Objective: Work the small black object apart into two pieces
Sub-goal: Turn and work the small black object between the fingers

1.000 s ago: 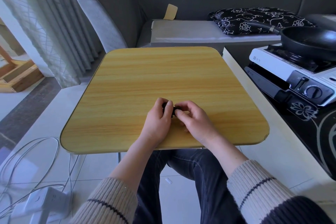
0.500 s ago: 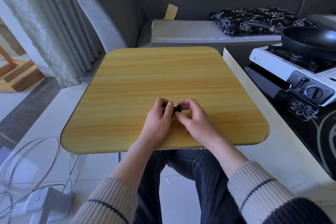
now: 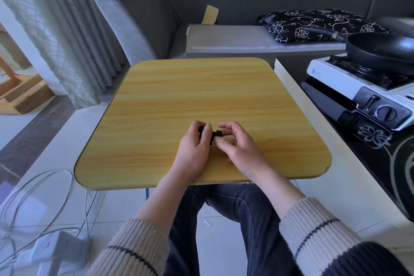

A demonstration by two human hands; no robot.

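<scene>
A small black object sits between both hands, just above the near middle of the wooden table. My left hand grips its left part with thumb and fingers; most of that part is hidden. My right hand pinches the right end with fingertips, its index finger arched over the top. Only a short black stretch shows between the hands. I cannot tell whether it is one piece or two.
A portable gas stove with a black pan stands on the counter at the right. A grey sofa with a patterned cushion lies beyond the table. Cables and a power strip lie on the floor at the left.
My hands have drawn slightly apart, and more of the black object shows between them. My right fingers have lifted and spread a little.
</scene>
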